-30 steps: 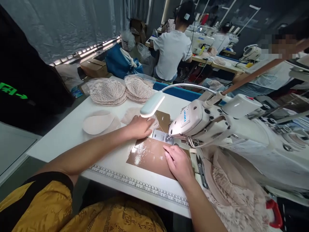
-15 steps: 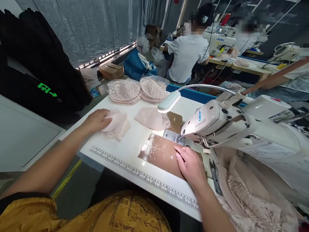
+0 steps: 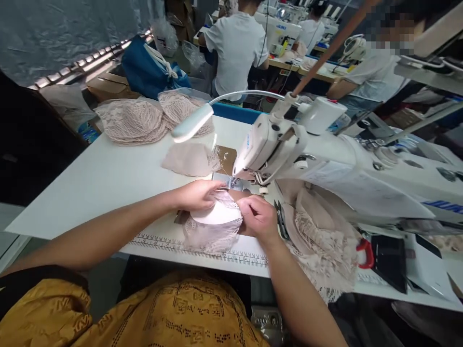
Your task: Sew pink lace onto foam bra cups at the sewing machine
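A pale lace bra cup [image 3: 214, 217] with a white inner side lies between my hands, just in front of the sewing machine [image 3: 258, 149]. My left hand [image 3: 198, 194] grips its upper left edge, thumb over the fabric, close to the presser foot [image 3: 231, 183]. At the cup's right edge, my right hand [image 3: 259, 215] is closed with fingers pinched on the fabric border. Beneath the cup, a brown sheet [image 3: 249, 230] partly shows on the table. Another beige cup piece [image 3: 188, 160] rests beyond my left hand, its lace end near the machine.
Stacked lace cups [image 3: 132, 120] sit at the table's back left, under a lamp [image 3: 193, 124]. Thread snips [image 3: 281, 219] lie right of my right hand, beside heaped lace fabric [image 3: 318, 226]. A dark flat device [image 3: 389, 260] is further right. Co-workers [image 3: 235, 53] sit beyond.
My left hand has brought the cup from the table's left side to the front of the machine. My right hand has left the brown sheet and closed on the cup's edge. The view has shifted right.
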### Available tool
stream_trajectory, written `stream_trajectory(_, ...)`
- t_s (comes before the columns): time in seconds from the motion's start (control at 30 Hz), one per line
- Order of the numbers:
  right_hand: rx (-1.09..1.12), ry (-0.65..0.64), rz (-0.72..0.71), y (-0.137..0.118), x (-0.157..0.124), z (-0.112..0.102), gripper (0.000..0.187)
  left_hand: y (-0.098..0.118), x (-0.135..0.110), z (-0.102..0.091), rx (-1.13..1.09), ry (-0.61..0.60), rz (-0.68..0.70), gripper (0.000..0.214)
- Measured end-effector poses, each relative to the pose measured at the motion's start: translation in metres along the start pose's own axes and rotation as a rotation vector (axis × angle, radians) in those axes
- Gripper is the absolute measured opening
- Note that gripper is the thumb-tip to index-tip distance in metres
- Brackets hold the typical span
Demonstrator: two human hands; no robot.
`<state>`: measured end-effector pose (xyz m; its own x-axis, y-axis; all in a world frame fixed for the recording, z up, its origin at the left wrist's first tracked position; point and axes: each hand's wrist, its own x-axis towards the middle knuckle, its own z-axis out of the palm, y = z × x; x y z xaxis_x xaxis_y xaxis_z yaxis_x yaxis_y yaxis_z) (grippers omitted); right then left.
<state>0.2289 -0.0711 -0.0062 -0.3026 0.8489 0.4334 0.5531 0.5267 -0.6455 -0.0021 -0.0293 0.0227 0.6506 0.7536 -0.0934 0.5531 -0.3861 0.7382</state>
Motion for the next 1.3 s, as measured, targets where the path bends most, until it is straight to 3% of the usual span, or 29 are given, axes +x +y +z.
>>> stream_trajectory(0.1,-0.114,-0.195,-0.076,0.0,0.001,0.003,0.022,-0.008,0.018,0.004,0.023,0.017,0.001,0.055)
stream_trajectory(0.17,-0.199,-0.257,-0.087,0.0,0.001,0.006,0.022,-0.011,0.024,0.0,0.027,0.081,-0.053,0.048)
stream_trajectory(0.3,-0.237,-0.263,-0.058,0.0,0.002,0.007,0.025,-0.013,0.03,-0.004,0.034,0.176,-0.13,0.041)
stream_trajectory(0.5,-0.38,-0.191,0.025,0.001,0.003,0.005,0.024,-0.01,0.039,0.0,0.05,0.085,-0.084,0.029)
stream_trajectory(0.6,-0.466,-0.24,0.064,0.002,0.004,0.006,0.026,-0.005,0.038,-0.005,0.231,0.191,-0.1,0.026)
stream_trajectory(0.7,-0.493,-0.27,0.085,0.002,0.005,0.008,0.026,0.004,0.027,-0.007,0.457,0.293,0.052,0.025)
stream_trajectory(0.8,-0.52,-0.292,0.104,0.001,0.006,0.009,0.027,0.011,0.016,0.003,0.528,0.165,0.289,0.026)
stream_trajectory(0.87,-0.53,-0.299,0.113,0.0,0.007,0.009,0.03,0.009,0.013,0.013,0.563,0.126,0.351,0.027)
stream_trajectory(1.03,-0.53,-0.321,0.131,-0.002,0.01,0.009,0.035,-0.005,0.014,0.026,0.648,0.171,0.323,0.031)
stream_trajectory(1.3,-0.517,-0.288,0.165,-0.002,0.014,0.01,0.034,-0.018,0.024,0.01,0.633,0.078,0.373,0.048)
